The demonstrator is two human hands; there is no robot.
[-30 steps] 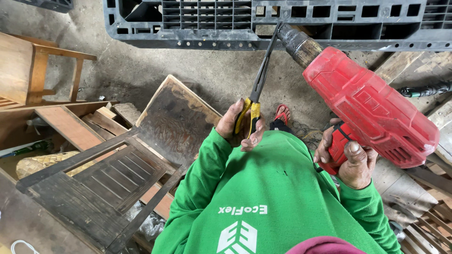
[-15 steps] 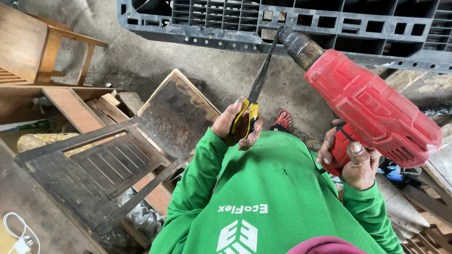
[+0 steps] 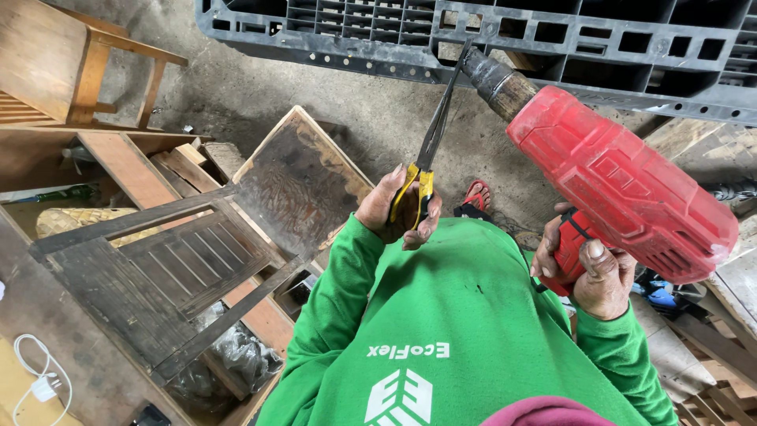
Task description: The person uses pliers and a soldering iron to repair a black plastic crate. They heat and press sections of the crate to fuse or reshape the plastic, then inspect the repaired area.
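Pliers (image 3: 430, 150) up in the left hand (image 3: 394, 213), one pair, long-nosed with yellow handles, and that grip is closed tight around the handles. The thin dark jaws run upward and meet the front end of the tool opposite. Over on the other side, the right hand (image 3: 587, 264) is wrapped around the handle of one big red power drill (image 3: 623, 185), fingers curled shut on it, thumb across the top. The drill's dark nose (image 3: 493, 79) points up and left, right where the pliers' tips arrive; the two tools touch or come very close there, and whether the tips pinch anything is too small to tell.

Both arms come out of green sleeves (image 3: 347, 276), one shirt, with a white print on the chest. Just past the left hand, one red sandalled foot (image 3: 475, 197) shows on the concrete floor (image 3: 378, 118).

Across the top runs one dark grey plastic pallet (image 3: 552, 39), its grid of openings facing the tools. To the left, a dark slatted wooden frame (image 3: 173, 260) leans over a flat dark board with a pale wooden edge (image 3: 296, 181). One pale wooden chair (image 3: 87, 63) stands in the far left corner, and one white cable with a plug (image 3: 35, 371) lies at the bottom left.
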